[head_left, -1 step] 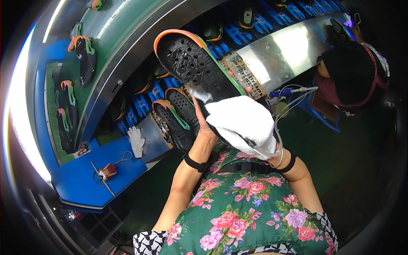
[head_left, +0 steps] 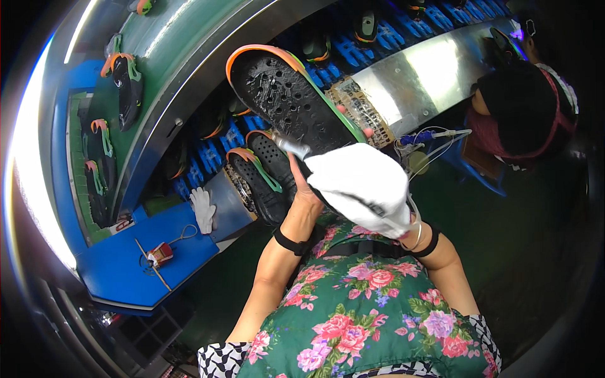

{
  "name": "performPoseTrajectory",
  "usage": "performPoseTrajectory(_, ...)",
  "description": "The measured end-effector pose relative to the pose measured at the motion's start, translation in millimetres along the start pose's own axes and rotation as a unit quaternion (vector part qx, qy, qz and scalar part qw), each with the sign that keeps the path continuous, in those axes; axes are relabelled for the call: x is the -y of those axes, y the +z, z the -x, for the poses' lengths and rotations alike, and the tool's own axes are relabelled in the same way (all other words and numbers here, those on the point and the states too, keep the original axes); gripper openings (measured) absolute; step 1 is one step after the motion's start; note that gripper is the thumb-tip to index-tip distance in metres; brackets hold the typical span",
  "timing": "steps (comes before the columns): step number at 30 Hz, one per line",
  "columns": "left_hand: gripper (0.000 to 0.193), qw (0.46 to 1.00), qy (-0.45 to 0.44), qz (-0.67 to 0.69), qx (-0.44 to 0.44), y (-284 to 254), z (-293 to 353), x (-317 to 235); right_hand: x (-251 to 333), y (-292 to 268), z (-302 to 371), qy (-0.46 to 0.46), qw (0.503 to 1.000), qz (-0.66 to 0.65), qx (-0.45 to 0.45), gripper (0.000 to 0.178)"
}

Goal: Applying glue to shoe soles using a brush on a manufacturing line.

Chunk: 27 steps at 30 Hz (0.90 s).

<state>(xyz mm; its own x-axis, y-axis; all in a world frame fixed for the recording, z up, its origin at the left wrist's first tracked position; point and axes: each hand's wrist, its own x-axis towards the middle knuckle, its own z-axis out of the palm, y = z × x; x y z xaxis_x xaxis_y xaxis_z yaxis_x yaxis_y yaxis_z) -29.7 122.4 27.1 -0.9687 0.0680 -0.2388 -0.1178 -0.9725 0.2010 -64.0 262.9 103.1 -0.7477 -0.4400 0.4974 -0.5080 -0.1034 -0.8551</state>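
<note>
Clasping a glossy, round-holed black shoe by both edges in the left hand, ahead of the floral apron; cannot tell the grip of the right hand, under white knit beside a silvery tool.

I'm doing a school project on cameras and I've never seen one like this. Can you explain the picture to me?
There's no robot here, just a person's two hands. The camera sits on the person's head, looking down, and its wide lens bends straight edges.

The left hand holds a black shoe with an orange and green rim. The right hand is covered in white, probably a glove. A small gray thing, maybe a brush, pokes out beside it, but it's blurry.

On the blue table lies a red thing with a stick. A white glove lies at the table's edge.
</note>
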Motion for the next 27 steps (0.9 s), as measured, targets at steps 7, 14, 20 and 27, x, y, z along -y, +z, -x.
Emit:
performPoseTrajectory(7,0.096,0.996,-0.023,0.083,-0.01,17.0,-6.8,-4.9,-8.7,-5.0,8.5,-0.019,0.998,0.061,-0.004,0.027)
performPoseTrajectory(14,0.104,0.994,-0.02,0.101,0.047,13.0,-13.3,-8.1,-14.0,-10.4,15.4,0.0,1.0,-0.001,-0.005,0.029)
performPoseTrajectory(20,0.103,0.99,-0.05,0.08,0.106,-8.1,-14.6,-20.7,-6.1,-4.0,18.5,-0.066,0.994,0.064,0.062,0.028)
performPoseTrajectory(27,0.091,0.998,0.01,0.054,-0.036,-1.3,-14.3,-23.2,-8.9,-15.3,19.8,-0.028,0.997,0.036,0.062,0.029)
